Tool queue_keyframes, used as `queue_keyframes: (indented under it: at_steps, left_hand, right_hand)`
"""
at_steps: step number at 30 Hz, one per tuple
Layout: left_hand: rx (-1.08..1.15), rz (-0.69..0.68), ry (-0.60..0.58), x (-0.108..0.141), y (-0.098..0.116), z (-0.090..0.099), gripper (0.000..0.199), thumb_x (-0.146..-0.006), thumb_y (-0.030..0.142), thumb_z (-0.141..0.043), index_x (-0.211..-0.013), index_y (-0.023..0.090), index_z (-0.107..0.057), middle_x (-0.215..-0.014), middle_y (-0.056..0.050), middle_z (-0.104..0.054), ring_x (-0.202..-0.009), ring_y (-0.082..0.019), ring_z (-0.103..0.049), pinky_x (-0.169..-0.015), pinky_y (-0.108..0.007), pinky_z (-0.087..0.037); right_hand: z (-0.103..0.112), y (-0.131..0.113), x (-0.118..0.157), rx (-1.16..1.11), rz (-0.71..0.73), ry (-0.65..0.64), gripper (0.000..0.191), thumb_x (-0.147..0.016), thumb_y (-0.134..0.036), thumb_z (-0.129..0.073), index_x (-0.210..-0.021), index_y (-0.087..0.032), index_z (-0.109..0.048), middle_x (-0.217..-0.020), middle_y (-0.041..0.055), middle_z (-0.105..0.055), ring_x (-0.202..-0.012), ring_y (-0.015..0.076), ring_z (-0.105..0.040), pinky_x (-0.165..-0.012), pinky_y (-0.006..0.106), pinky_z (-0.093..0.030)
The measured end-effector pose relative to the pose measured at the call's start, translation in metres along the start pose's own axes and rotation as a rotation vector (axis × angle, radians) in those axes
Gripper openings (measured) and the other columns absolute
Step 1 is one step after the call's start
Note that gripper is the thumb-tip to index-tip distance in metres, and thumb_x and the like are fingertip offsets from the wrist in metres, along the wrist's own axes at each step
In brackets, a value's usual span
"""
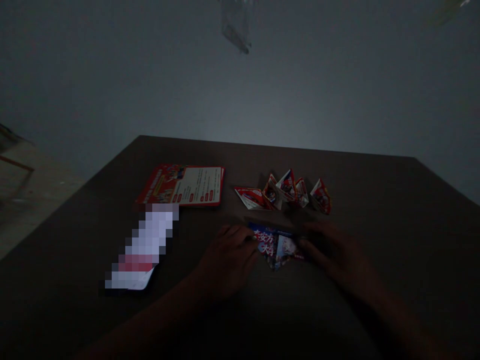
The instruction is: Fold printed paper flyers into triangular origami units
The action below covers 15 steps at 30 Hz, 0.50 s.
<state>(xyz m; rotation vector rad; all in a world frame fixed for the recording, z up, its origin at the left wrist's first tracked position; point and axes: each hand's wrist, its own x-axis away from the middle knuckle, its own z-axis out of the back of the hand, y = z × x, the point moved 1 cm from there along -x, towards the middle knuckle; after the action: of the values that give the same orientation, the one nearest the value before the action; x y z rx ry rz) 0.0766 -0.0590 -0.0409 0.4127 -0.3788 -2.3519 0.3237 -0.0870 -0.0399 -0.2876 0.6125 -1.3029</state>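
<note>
A folded printed paper (275, 245), blue along its upper edge with white characters, forms a downward-pointing triangle on the dark table in front of me. My left hand (227, 260) has its curled fingers closed on the paper's left corner. At the right corner, my right hand (337, 255) grips the same paper between thumb and fingers; the dim light and some blur hide the fingertips. Just beyond the paper stand several folded red-and-white paper pieces (287, 190), pointed and pleated, with one separate piece (320, 196) at their right.
A stack of red and white printed leaflets (200, 185) lies at the table's back left. Nearer me is a phone with a lit, pixelated screen (144, 245). The table (367, 185) reaches to a grey wall (318, 90), where a clear plastic bag (236, 25) hangs.
</note>
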Motion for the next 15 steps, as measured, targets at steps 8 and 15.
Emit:
queue_keyframes:
  at_steps: [8, 15]
  left_hand:
    - [0.068, 0.134, 0.251, 0.001, -0.010, -0.010, 0.020, -0.080, 0.012, -0.061, -0.097, 0.017, -0.051, -0.093, -0.006, -0.059, -0.087, -0.021, -0.055, -0.079, -0.036, -0.045]
    - [0.102, 0.091, 0.150, 0.000, -0.015, -0.012, 0.024, -0.084, 0.014, -0.059, -0.107, 0.020, -0.056, -0.109, -0.006, -0.056, -0.100, -0.022, -0.052, -0.088, -0.037, -0.043]
  right_hand:
    - [-0.015, 0.002, 0.001, -0.136, 0.112, -0.139, 0.013, -0.083, -0.017, -0.060, -0.093, -0.021, -0.067, -0.094, 0.0073, -0.067, -0.087, 0.0209, -0.064, -0.075, 0.034, -0.053]
    - [-0.017, 0.006, 0.002, -0.188, 0.160, -0.162, 0.011, -0.084, -0.015, -0.060, -0.089, -0.021, -0.066, -0.092, 0.0065, -0.066, -0.084, 0.0190, -0.061, -0.073, 0.032, -0.050]
